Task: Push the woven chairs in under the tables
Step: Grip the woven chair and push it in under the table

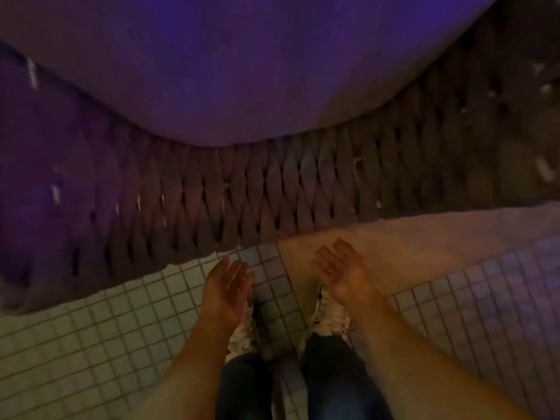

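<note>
A woven chair (257, 195) fills the upper half of the head view, seen from above: its curved back of thick braided strands wraps around a smooth seat cushion (227, 71) lit purple. My left hand (227, 286) hangs open, palm up, just short of the chair's back. My right hand (339, 268) is open too, fingers spread, a little behind the same woven rim. Neither hand touches the chair. No table shows in this frame.
The floor is small square tiles (106, 334), with a plain tan strip (409, 247) running to the right behind the chair. My two feet in light shoes (330, 316) and dark jeans stand directly below my hands. The scene is dim and blurred.
</note>
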Demonstrator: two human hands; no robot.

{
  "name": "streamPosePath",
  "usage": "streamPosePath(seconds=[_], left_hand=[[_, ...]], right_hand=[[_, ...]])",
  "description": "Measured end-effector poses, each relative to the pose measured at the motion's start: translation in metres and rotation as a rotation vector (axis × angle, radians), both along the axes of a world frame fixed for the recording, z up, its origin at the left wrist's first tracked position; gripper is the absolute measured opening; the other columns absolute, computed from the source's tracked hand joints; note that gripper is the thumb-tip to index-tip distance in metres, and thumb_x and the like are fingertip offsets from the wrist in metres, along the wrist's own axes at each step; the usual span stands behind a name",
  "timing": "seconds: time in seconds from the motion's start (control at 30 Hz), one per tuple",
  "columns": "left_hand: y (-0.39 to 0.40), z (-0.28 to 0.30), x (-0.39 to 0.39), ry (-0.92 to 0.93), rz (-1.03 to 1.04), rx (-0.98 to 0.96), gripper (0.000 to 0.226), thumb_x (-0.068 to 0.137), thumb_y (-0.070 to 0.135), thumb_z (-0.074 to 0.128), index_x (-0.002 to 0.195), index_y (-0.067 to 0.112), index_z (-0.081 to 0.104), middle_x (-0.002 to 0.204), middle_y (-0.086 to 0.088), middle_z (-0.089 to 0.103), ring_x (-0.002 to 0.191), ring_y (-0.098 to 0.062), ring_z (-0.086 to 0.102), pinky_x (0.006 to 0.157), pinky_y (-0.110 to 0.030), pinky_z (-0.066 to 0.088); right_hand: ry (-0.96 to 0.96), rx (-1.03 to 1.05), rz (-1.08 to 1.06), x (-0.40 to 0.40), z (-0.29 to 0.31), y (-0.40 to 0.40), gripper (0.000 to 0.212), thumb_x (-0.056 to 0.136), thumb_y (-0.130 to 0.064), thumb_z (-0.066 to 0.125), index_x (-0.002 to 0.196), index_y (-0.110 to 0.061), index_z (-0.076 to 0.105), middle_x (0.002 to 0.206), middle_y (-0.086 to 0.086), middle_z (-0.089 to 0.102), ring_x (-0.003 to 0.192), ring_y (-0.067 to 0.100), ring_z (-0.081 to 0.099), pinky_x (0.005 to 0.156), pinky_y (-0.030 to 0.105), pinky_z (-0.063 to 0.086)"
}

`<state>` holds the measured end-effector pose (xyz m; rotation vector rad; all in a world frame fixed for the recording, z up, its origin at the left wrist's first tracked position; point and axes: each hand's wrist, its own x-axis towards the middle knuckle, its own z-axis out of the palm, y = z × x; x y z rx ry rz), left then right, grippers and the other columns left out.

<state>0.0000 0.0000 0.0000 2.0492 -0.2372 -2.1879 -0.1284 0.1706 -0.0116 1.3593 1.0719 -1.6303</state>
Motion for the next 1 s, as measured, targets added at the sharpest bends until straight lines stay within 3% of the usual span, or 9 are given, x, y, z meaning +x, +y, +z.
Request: streamPosePath(seconds=[0.1, 0.17, 0.33, 0.43, 0.6, 0.67, 0.8, 0.9, 1.0], left_hand=[[-0.007, -0.047, 0.006, -0.025, -0.07, -0.017, 0.009, 0.096, 0.011, 0.053, 0.1, 0.011, 0.061, 0.116, -0.013, 0.053, 0.111, -0.029, 0.056, 0.104, -0.044, 0.044], [-0.01, -0.075, 0.001, 0.006, -0.092, -0.007, 0.008, 0.095, 0.012, 0.054, 0.094, 0.012, 0.061, 0.099, -0.007, 0.056, 0.096, -0.024, 0.059, 0.099, -0.042, 0.047], [-0.026, -0.112, -0.016, 0.098, -0.098, -0.068, 0.015, 0.089, 0.015, 0.064, 0.104, 0.017, 0.065, 0.098, 0.0, 0.068, 0.1, -0.019, 0.065, 0.086, -0.037, 0.054], [-0.027, -0.115, -0.013, 0.121, -0.126, -0.092, 0.017, 0.088, 0.017, 0.065, 0.103, 0.022, 0.068, 0.099, 0.003, 0.075, 0.107, -0.019, 0.066, 0.084, -0.039, 0.055], [-0.025, -0.101, -0.012, 0.109, -0.123, -0.129, 0.044, 0.09, 0.022, 0.064, 0.133, 0.016, 0.056, 0.133, -0.008, 0.061, 0.124, -0.026, 0.058, 0.086, -0.042, 0.057], [-0.023, -0.084, -0.006, 0.108, -0.143, -0.135, 0.052, 0.09, 0.025, 0.063, 0.14, 0.016, 0.051, 0.138, -0.009, 0.058, 0.126, -0.026, 0.056, 0.091, -0.042, 0.054], [-0.018, -0.019, 0.013, 0.066, -0.202, -0.128, 0.053, 0.092, 0.034, 0.06, 0.142, 0.018, 0.05, 0.137, -0.008, 0.059, 0.124, -0.025, 0.058, 0.091, -0.04, 0.054], [-0.009, 0.047, 0.029, 0.008, -0.195, -0.091, 0.054, 0.092, 0.037, 0.059, 0.141, 0.018, 0.05, 0.131, -0.008, 0.062, 0.116, -0.023, 0.061, 0.086, -0.039, 0.053], [0.003, 0.124, 0.048, -0.028, -0.189, -0.061, 0.054, 0.092, 0.038, 0.059, 0.141, 0.017, 0.05, 0.133, -0.01, 0.062, 0.115, -0.025, 0.062, 0.082, -0.04, 0.058]], right_hand=[[0.044, 0.066, 0.008, -0.01, -0.039, -0.006, 0.016, 0.1, -0.025, 0.042, 0.101, -0.016, 0.056, 0.094, 0.009, 0.053, 0.091, 0.025, 0.056, 0.085, 0.034, 0.048], [0.071, 0.131, 0.058, -0.02, -0.064, -0.004, 0.021, 0.1, -0.018, 0.04, 0.082, -0.018, 0.05, 0.082, 0.004, 0.048, 0.072, 0.015, 0.05, 0.066, 0.026, 0.05], [0.218, 0.161, 0.084, -0.055, -0.082, 0.007, 0.022, 0.099, -0.02, 0.04, 0.08, -0.017, 0.052, 0.059, -0.005, 0.064, 0.045, 0.003, 0.061, 0.051, 0.018, 0.052], [0.28, 0.129, -0.041, -0.057, -0.089, -0.001, 0.019, 0.099, -0.033, 0.046, 0.088, -0.023, 0.059, 0.073, -0.005, 0.07, 0.06, 0.007, 0.068, 0.057, 0.022, 0.057], [0.264, 0.178, -0.028, -0.056, -0.077, -0.002, 0.024, 0.093, -0.029, 0.058, 0.115, -0.019, 0.062, 0.103, 0.001, 0.063, 0.083, 0.012, 0.06, 0.088, 0.031, 0.053], [0.263, 0.173, -0.038, -0.051, -0.061, 0.004, 0.022, 0.093, -0.026, 0.058, 0.112, -0.016, 0.062, 0.103, 0.003, 0.063, 0.087, 0.015, 0.06, 0.095, 0.037, 0.05], [0.215, 0.171, -0.017, -0.03, 0.0, 0.016, 0.012, 0.093, -0.025, 0.058, 0.099, -0.015, 0.062, 0.095, 0.003, 0.064, 0.086, 0.018, 0.062, 0.075, 0.036, 0.058], [0.175, 0.207, 0.028, -0.011, 0.062, 0.029, 0.012, 0.091, -0.027, 0.061, 0.095, -0.015, 0.062, 0.097, 0.005, 0.065, 0.089, 0.021, 0.062, 0.083, 0.039, 0.056], [0.147, 0.23, 0.045, 0.008, 0.135, 0.04, 0.023, 0.091, -0.028, 0.06, 0.108, -0.013, 0.06, 0.098, 0.006, 0.065, 0.09, 0.021, 0.063, 0.088, 0.041, 0.052]])
